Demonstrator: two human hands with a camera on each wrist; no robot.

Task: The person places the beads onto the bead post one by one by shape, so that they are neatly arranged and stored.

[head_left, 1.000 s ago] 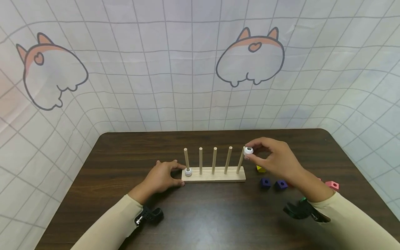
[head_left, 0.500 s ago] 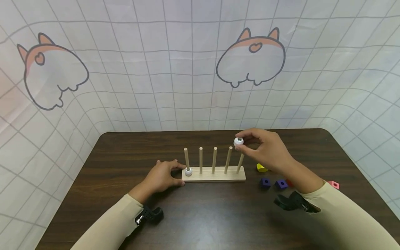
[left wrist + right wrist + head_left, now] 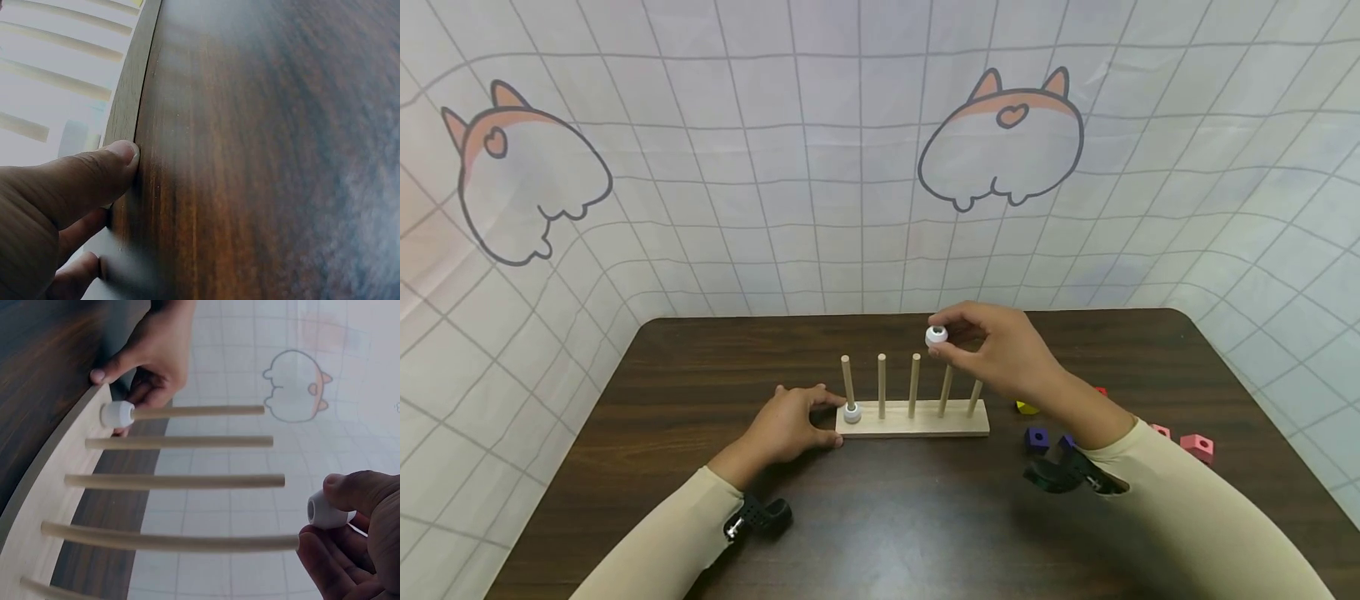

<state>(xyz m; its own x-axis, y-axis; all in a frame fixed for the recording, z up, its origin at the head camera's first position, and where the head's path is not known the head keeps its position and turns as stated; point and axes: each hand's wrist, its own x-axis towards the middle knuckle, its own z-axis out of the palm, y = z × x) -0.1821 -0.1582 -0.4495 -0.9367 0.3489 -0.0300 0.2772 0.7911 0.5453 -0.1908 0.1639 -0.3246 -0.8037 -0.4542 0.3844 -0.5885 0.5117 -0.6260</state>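
Note:
A pale wooden peg board (image 3: 917,425) with several upright pegs lies on the table. One white bead (image 3: 852,412) sits at the foot of its leftmost peg. My left hand (image 3: 788,423) grips the board's left end; in the left wrist view the thumb (image 3: 112,165) presses the board's front edge. Between thumb and fingers, my right hand (image 3: 1000,346) pinches a second white bead (image 3: 936,336) above the peg tops, in front of the fourth peg from the left in the head view. The right wrist view shows the held bead's hole (image 3: 312,510) turned toward the board.
Right of the board lie a yellow block (image 3: 1027,407), two purple blocks (image 3: 1037,439), a red block (image 3: 1101,391) and pink blocks (image 3: 1197,447), some partly behind the right arm. A grid-patterned cloth (image 3: 827,167) hangs behind the dark wooden table (image 3: 887,517).
My right hand has carried the white bead leftward and a little upward, from beside the rightmost peg to near the fourth peg's top. The left hand and board have stayed put.

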